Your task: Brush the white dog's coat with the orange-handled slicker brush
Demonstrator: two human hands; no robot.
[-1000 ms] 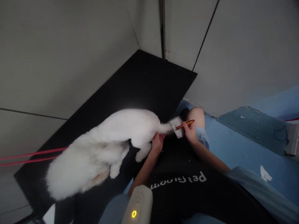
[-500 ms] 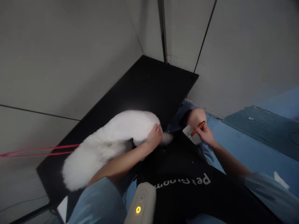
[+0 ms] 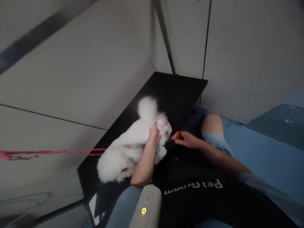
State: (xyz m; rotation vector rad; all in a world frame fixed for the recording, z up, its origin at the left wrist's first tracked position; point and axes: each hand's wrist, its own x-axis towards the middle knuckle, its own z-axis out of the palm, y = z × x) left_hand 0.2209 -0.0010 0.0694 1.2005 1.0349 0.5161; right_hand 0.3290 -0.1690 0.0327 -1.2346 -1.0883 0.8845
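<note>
White dog (image 3: 125, 148) held by left hand (image 3: 154, 134), right hand (image 3: 188, 140) holds orange handle (image 3: 178, 135); apron (image 3: 197, 202): "PetGroom".

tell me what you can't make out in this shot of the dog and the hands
Head view, all of it:
dog: face lost in blurred white fur.
left hand: fingertips sunk in fur; which part it grips is unclear.
right hand: motion blur; only an orange handle shows, its working end lost against the dark apron.
red leash: far end cut off by the left edge.
</note>
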